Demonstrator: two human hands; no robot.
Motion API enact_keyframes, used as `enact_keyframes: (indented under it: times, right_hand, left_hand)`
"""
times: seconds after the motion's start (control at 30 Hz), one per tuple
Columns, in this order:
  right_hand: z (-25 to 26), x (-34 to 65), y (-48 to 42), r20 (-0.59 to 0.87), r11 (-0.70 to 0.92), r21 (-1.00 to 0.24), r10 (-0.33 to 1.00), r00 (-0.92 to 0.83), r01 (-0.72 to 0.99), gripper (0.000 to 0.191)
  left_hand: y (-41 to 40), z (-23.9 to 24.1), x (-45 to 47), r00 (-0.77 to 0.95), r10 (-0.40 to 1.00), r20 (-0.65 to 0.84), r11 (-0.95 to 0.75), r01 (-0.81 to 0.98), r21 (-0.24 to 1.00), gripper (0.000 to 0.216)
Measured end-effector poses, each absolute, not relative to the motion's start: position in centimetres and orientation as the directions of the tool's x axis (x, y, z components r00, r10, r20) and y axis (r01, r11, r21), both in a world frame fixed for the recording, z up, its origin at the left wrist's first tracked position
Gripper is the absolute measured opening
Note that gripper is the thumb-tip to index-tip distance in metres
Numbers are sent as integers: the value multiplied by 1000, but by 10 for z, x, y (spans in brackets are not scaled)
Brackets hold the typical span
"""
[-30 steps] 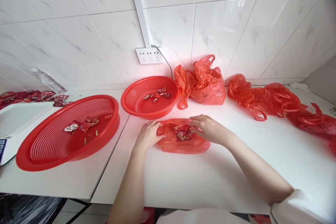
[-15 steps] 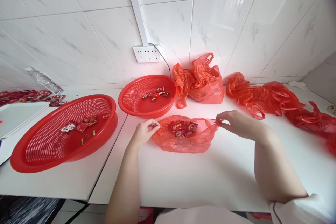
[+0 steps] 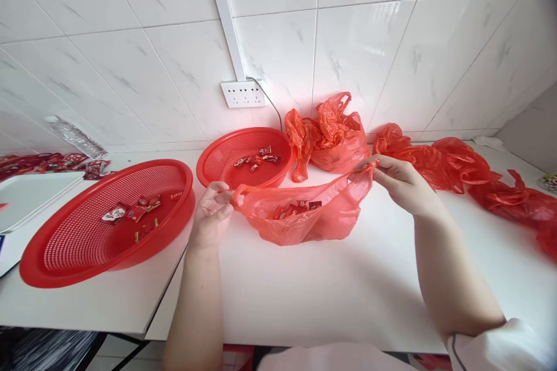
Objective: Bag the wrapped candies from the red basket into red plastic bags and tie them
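One red plastic bag is held between two hands, over the near part of the white table, in front of the smaller red basket. A few red packets are visible inside. Left end is pinched by the left hand, right end by the right hand, held somewhat higher. Mouth is stretched sideways.

For this step, both ends should be gripped evenly and levelled, so packets aren't tipped to one side. Hard tugging is best avoided; plastic this thin would probably tear.

Loose packets are held in the larger red basket at left. More red bags are bunched at right.

Unclear: packet count can't be made out, lower ones being veiled by plastic. Whether the base is supported by the table or just lifted can't be told. Some fingertips are hidden. Rightmost bags and the white tray at left are cut off by the frame edge.
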State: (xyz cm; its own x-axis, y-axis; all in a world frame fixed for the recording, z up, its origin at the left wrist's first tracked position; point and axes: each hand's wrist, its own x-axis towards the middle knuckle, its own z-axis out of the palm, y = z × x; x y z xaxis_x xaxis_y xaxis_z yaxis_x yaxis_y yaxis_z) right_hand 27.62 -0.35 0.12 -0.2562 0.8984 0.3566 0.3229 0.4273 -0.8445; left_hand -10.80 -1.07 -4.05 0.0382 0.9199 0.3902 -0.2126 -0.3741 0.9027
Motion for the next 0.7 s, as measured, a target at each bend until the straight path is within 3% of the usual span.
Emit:
enact_keyframes:
  times: [0.13, 0.23, 0.3, 0.47, 0.63, 0.7]
  right_hand:
    - [11, 267, 3, 460, 480, -841, 877, -137, 248, 25]
    - [17, 259, 2, 588, 574, -805, 805, 78, 148, 23]
    - [18, 255, 2, 588, 575, -809, 799, 124, 124, 25]
    - [13, 254, 6, 478, 477, -877, 878, -9, 60, 34]
    - [14, 232, -6, 553, 556, -825, 831, -59, 102, 27]
    - [15, 218, -14, 570, 596, -784, 802, -181, 174, 36]
  left_hand:
    - [-19, 9, -99, -68, 852, 519, -523, -56, 851, 30]
    - [-24, 35, -81, -176, 661, 730, -743, -20, 669, 23]
    - [-26, 43, -69, -221, 580, 784, -803, 9, 596, 20]
    - [-24, 34, -53, -148, 712, 686, -638, 272, 721, 20]
    - [-24, 24, -38, -17, 836, 549, -543, 119, 831, 22]
    - [-29, 23, -27, 60, 836, 545, -549, 98, 830, 24]
